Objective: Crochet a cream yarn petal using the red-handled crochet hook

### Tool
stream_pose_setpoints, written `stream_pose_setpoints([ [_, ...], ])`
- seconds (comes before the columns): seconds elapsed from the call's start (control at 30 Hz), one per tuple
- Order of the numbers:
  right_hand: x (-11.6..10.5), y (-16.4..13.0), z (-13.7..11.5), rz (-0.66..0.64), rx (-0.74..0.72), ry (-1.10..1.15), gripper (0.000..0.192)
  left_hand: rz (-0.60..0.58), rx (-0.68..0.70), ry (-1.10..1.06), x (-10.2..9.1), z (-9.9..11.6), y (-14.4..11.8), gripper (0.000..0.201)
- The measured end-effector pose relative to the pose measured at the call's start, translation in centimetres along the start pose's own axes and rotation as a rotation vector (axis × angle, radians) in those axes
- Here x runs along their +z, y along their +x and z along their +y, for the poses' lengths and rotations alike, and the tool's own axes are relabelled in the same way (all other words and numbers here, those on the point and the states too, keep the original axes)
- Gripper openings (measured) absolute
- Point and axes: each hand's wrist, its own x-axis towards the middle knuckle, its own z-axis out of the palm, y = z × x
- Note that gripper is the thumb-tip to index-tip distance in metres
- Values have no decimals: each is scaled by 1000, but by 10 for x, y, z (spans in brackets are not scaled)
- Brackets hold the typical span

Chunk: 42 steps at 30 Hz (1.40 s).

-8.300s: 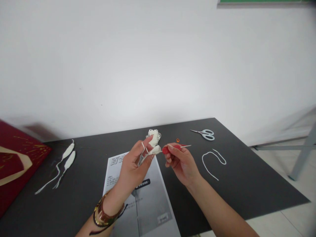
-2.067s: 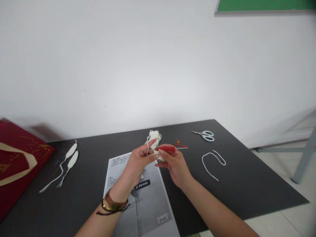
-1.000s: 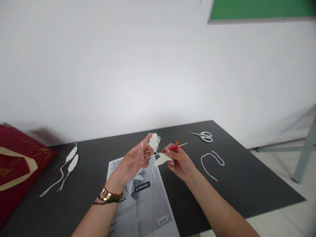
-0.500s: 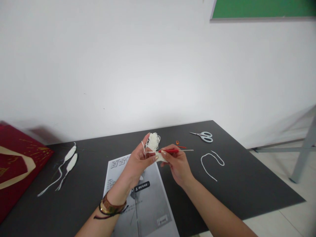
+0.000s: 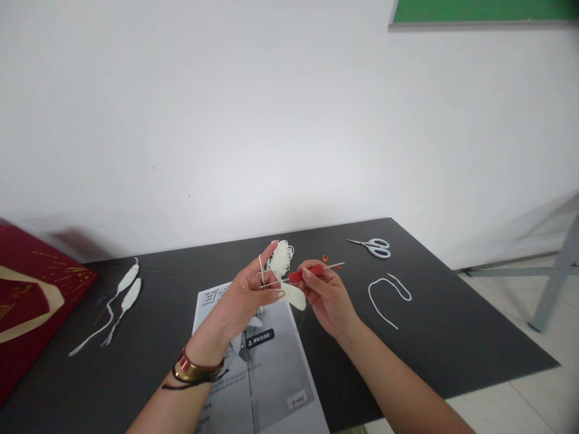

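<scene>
My left hand (image 5: 246, 294) pinches a small cream crochet piece (image 5: 294, 296) between thumb and fingers, with a strand of yarn looped over its raised index finger. In my right hand (image 5: 326, 295) is a crochet hook (image 5: 312, 273) with a red grip, held between thumb and fingertips. The hook's thin metal shaft reaches left to the top edge of the piece, by the left fingers. Just behind the hands lies a loose heap of cream yarn (image 5: 281, 256). Whether the hook's tip carries a loop is too small to tell.
A printed sheet (image 5: 280, 361) lies under the hands on the black table (image 5: 429, 337). To the right are scissors (image 5: 377, 248), a cut length of yarn (image 5: 371, 301) and a small orange clip (image 5: 325, 258). At left are two crocheted petals (image 5: 131, 294) and a red bag (image 5: 40, 289).
The hook has tilted, its right end now higher, and my right hand has shifted its hold on the grip. More of the crochet piece shows between the hands.
</scene>
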Motion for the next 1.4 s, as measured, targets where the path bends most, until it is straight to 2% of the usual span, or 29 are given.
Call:
stream_pose_setpoints([
  [0.43, -1, 1, -1, 18, 77, 54, 14, -16, 35, 99, -1, 4, -4, 87],
  [0.77, -1, 2, -5, -3, 18, -15, 18, 23, 52, 204, 2, 3, -5, 88],
  [1.1, 2, -2, -6, -25, 27, -45, 15, -8, 28, 108, 1, 6, -7, 88],
  [1.4, 5, -5, -5, -61, 4, -122, 15, -28, 26, 121, 2, 6, -9, 88],
])
